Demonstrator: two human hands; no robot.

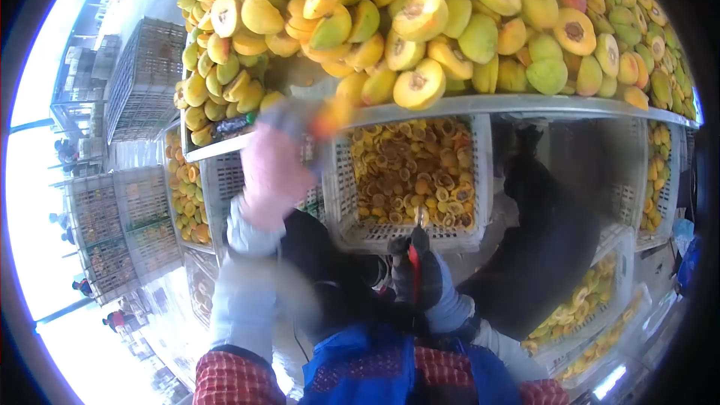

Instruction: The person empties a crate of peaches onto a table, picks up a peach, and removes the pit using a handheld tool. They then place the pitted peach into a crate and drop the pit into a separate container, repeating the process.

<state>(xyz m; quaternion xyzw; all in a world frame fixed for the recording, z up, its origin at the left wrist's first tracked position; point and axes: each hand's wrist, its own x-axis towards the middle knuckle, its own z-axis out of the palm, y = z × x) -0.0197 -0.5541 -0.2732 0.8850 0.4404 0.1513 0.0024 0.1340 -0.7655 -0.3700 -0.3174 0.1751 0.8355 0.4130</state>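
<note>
My left hand, in a pinkish glove and smeared by motion, is at the front edge of the metal table. A blurred orange piece of fruit is at its fingertips. Lower down, my right hand, dark-gloved, is closed around a red-handled tool; its light tip points toward a white crate of small fruit pieces and pit-like bits. Many halved yellow-orange fruits are heaped on the table, several with cut faces up.
Crates of yellow fruit stand at the left, right and lower right. Stacked crates rise at the far left. Dark-clothed legs are beside the white crate. Small distant people show at the left edge.
</note>
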